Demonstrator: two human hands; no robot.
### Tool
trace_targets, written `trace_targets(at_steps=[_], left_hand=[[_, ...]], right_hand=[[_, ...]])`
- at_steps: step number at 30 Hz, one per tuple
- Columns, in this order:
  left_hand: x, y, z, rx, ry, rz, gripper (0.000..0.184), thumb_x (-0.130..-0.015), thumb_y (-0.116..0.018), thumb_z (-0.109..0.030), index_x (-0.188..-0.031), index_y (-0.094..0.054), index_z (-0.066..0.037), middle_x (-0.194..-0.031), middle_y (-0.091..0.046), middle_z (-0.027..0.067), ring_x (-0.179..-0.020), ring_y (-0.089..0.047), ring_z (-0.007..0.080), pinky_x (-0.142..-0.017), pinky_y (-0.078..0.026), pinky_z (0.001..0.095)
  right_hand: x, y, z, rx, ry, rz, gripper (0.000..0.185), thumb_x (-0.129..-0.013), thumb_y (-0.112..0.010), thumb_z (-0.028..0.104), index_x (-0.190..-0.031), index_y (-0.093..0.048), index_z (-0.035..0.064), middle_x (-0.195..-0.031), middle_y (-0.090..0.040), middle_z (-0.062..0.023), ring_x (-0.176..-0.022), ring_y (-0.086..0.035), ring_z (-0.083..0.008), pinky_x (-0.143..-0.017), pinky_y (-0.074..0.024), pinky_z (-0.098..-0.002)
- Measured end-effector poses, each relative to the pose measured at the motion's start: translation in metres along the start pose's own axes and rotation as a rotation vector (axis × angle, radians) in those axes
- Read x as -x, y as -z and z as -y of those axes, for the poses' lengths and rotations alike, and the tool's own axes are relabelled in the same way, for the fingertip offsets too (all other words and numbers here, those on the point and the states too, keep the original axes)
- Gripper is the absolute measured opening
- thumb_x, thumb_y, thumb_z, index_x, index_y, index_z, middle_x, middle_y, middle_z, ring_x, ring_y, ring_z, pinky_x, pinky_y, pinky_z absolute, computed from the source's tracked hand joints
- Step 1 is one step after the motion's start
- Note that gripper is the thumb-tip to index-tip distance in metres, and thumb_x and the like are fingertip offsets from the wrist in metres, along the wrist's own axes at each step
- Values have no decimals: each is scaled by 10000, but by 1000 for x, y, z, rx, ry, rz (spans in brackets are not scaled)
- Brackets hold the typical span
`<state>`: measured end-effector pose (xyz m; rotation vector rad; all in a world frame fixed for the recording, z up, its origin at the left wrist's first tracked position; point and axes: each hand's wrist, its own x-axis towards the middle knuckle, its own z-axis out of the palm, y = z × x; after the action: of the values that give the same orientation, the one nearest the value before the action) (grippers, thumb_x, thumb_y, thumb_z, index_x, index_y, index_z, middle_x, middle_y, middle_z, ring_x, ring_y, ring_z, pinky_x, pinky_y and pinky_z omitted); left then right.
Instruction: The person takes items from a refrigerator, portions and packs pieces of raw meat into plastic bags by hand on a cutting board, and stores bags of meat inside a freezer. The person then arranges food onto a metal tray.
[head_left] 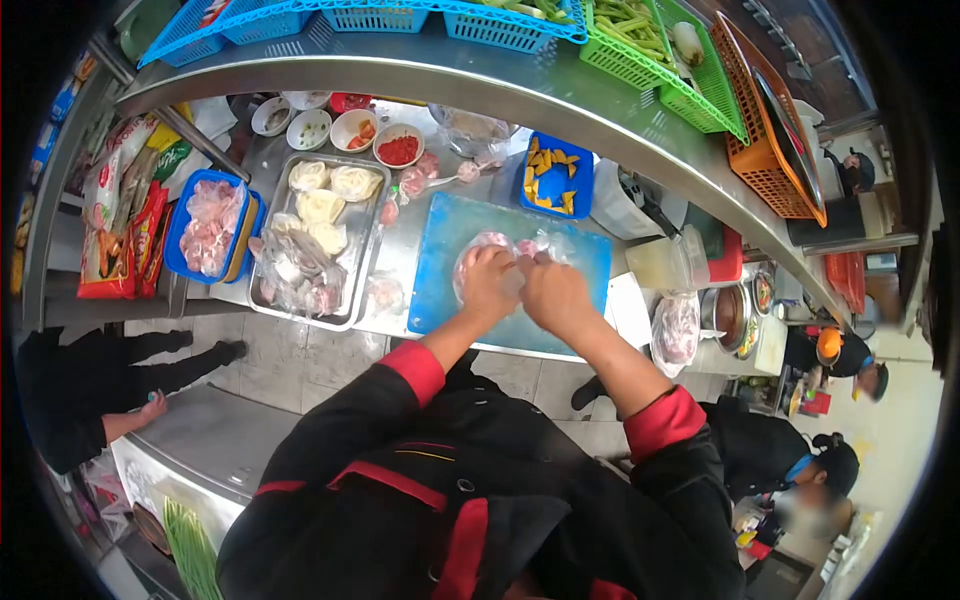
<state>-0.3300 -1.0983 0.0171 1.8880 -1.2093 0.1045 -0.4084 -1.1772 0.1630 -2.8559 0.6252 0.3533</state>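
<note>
A clear plastic bag of pink meat [467, 262] lies on the blue cutting board [440, 225] in front of me. My left hand [490, 282] is closed over the bag, its fingers curled onto the plastic. Right beside it, my right hand [556, 297] is closed in a fist on the bag's gathered plastic. The fingertips of both hands are partly hidden. Left of the board, a metal tray [342, 318] carries bagged portions, some pale and some grey-pink. A spoon with red-pink meat lumps [466, 172] lies behind the board.
A blue tub of orange pieces [570, 150] stands behind the board, a blue tub of bagged meat [212, 225] far left. Small bowls [399, 146] line the back. Overhead, a metal shelf [400, 75] holds baskets. Another bagged portion [677, 330] lies right. Co-workers [780, 450] stand nearby.
</note>
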Motion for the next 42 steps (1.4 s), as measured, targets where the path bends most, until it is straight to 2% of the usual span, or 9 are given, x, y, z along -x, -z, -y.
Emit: trace_targets(at_steps=[6, 8, 11, 18, 23, 29, 31, 36, 42], left_hand=[[11, -51, 54, 629, 358, -26, 104, -760, -665, -158, -826, -678, -79, -939, -684, 120, -1010, -614, 294, -985, -401, 415], [-23, 21, 42, 178, -205, 132, 147, -693, -699, -117, -832, -652, -124, -888, -677, 51, -890, -621, 286, -888, -451, 440], [-32, 66, 32, 343, -143, 306, 171, -716, -758, -178, -854, -688, -106, -948, -699, 64, -947, -616, 303, -963, -425, 443], [-76, 185, -1, 419, -499, 777, 226, -805, -755, -279, -907, -734, -79, -1094, -593, 73, -1199, -439, 317, -992, -373, 480], [-98, 152, -36, 160, -614, 762, 154, -808, -701, -209, -863, -708, -65, -857, -602, 84, -837, -616, 311, -778, -504, 449], [-79, 181, -132, 778, -620, 645, 150, -824, -663, -152, -937, -709, -66, -888, -647, 91, -897, -630, 286, -793, -528, 400], [-82, 186, -144, 849, -570, 710, 156, -833, -665, -143, -957, -707, -59, -891, -639, 84, -893, -627, 264, -787, -525, 381], [-58, 141, -103, 1164, 161, 1136, 181, -913, -583, -134, -1041, -693, -70, -1032, -654, 77, -909, -619, 159, -769, -504, 302], [-43, 141, -36, 290, -264, 664, 219, -897, -572, -141, -1074, -648, -37, -706, -641, 157, -618, -632, 338, -605, -505, 427]], right_hand=[[9, -40, 49, -83, -47, -122, 837, -816, -640, 109, -1542, -225, 127, -1346, -531, -252, -853, -680, -438, -729, -569, -488], [-1, -76, 1, 31, -191, -126, 586, -868, -632, 145, -1422, -443, 107, -1135, -645, -259, -779, -672, -434, -703, -566, -477], [26, 8, 36, -36, -57, -28, 226, -909, -627, 210, -1080, -664, 67, -899, -702, -217, -792, -697, -375, -654, -569, -441], [94, 50, 24, -822, -234, 35, 387, -965, -633, 377, -800, -638, 26, -619, -525, -54, -589, -497, -156, -558, -387, -347], [135, -8, 57, -1198, -428, -214, 375, -1000, -588, 354, -798, -603, 38, -626, -447, 24, -586, -419, -93, -567, -365, -292], [166, -110, 90, -2725, 446, -323, 315, -1021, -526, 363, -850, -515, 99, -724, -497, 28, -594, -510, -138, -613, -453, -351], [140, -111, 63, -2300, 647, -381, 265, -1028, -522, 336, -992, -559, 77, -825, -578, 17, -696, -573, -160, -661, -495, -361], [176, 48, -13, -1254, -184, -255, 158, -929, -636, 146, -863, -700, 18, -778, -643, -17, -743, -597, -138, -701, -493, -300], [109, -7, 91, -218, -221, -436, 98, -729, -624, 111, -804, -653, 54, -770, -663, -157, -734, -658, -376, -663, -526, -464]])
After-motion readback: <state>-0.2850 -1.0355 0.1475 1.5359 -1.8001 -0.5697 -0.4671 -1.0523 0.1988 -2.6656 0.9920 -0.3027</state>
